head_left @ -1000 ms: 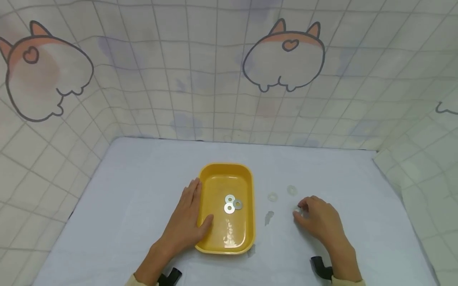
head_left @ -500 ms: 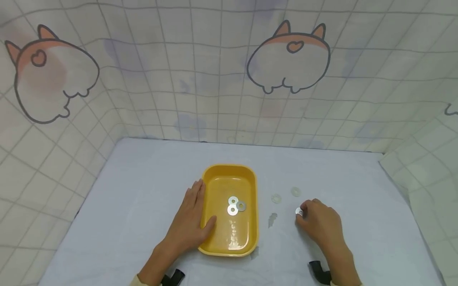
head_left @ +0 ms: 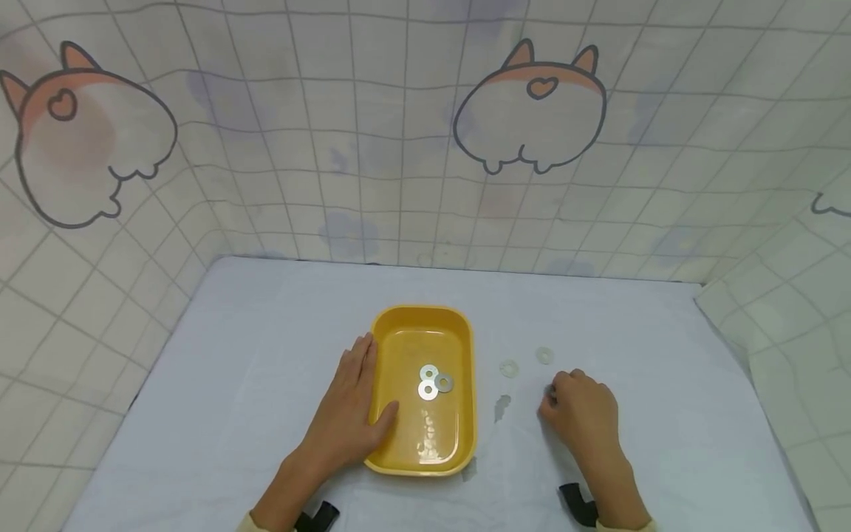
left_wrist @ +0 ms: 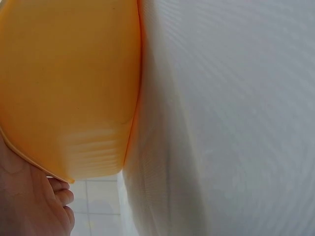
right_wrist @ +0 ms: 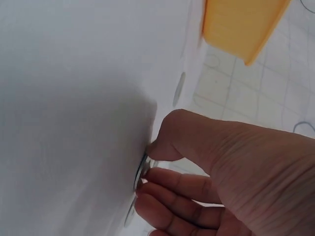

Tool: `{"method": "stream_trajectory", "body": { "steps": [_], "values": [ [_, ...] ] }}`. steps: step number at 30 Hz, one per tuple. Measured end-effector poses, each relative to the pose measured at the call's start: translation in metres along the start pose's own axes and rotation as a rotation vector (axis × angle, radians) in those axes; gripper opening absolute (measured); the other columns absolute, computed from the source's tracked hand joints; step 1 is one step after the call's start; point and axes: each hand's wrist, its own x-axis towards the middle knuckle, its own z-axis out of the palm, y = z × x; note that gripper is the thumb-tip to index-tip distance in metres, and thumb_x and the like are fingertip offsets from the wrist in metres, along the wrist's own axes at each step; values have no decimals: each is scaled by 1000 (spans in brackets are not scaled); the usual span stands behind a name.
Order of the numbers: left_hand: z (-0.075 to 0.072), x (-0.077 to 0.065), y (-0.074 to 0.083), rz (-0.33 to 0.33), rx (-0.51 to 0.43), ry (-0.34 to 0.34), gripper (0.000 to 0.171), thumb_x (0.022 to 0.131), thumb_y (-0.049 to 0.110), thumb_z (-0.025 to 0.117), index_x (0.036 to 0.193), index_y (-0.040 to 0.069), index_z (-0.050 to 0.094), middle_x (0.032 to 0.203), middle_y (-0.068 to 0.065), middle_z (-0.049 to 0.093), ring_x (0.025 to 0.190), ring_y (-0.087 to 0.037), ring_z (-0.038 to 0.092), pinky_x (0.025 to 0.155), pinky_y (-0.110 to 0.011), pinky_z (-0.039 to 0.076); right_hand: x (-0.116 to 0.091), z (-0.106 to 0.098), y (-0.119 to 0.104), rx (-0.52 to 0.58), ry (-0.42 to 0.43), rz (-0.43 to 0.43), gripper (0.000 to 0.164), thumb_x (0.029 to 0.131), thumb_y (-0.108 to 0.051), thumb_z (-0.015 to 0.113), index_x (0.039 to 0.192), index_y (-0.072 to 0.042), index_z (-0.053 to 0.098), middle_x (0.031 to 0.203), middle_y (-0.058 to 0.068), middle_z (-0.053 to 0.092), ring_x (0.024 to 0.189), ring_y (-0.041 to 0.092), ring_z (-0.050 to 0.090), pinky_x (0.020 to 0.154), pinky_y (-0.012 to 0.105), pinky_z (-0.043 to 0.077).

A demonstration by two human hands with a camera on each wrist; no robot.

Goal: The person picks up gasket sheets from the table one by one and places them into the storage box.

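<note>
A yellow tray (head_left: 399, 347) stands on the white cloth, and 3 flat metal washers (head_left: 428, 390) lie touching inside it. My left hand (head_left: 342, 414) rests along the tray's left rim, fingers straight, thumb reaching over the edge. In the left wrist view the tray's outer wall (left_wrist: 74, 88) fills the upper left. Right of the tray, my right hand (head_left: 585, 414) pinches a washer (right_wrist: 141, 172) between thumb and fingertips, at the cloth. The fingers hide most of that washer in the head view. Whether it is lifted, I cannot tell.
Two pale rings (head_left: 544, 355) lie on the cloth between the tray and the right hand. A grey patch (head_left: 501, 406) marks the cloth beside the tray. Black wrist fittings (head_left: 578, 505) sit at both wrists. A grid-patterned curtain (head_left: 372, 148) encloses the table's back and sides.
My right hand has shifted slightly left, its fingers closing further over the washer, which showed more of its bright face before. The left hand and tray stay in place.
</note>
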Motion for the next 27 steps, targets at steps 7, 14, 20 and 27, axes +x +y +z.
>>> {"method": "stream_trajectory", "body": {
  "steps": [7,14,20,27],
  "values": [
    [0,1,-1,-9,-3,-22,98,98,41,63,169,-1,9,180,-15,10,168,-30,11,139,-33,-2,2,5,4,36,-12,48,20,77,-12,75,90,4,75,78,15,71,66,29,64,60,43,55],
    [1,1,-2,12,2,5,98,98,40,64,168,-3,12,179,-17,14,167,-32,14,131,-16,-15,2,3,11,116,-70,109,27,76,-17,75,97,0,76,86,12,74,73,27,67,65,44,57],
    [0,1,-1,-4,9,-22,97,99,41,61,169,-1,9,180,-14,9,169,-29,10,132,-18,-15,5,1,14,159,-121,114,33,77,-19,77,101,3,75,89,13,74,76,24,65,68,45,57],
    [-1,1,0,-18,-1,-38,96,99,42,60,169,1,9,180,-13,8,169,-28,9,131,-16,-17,2,3,14,165,-101,101,31,79,-15,77,104,4,76,91,15,75,75,24,64,70,45,57]
  ]
}}
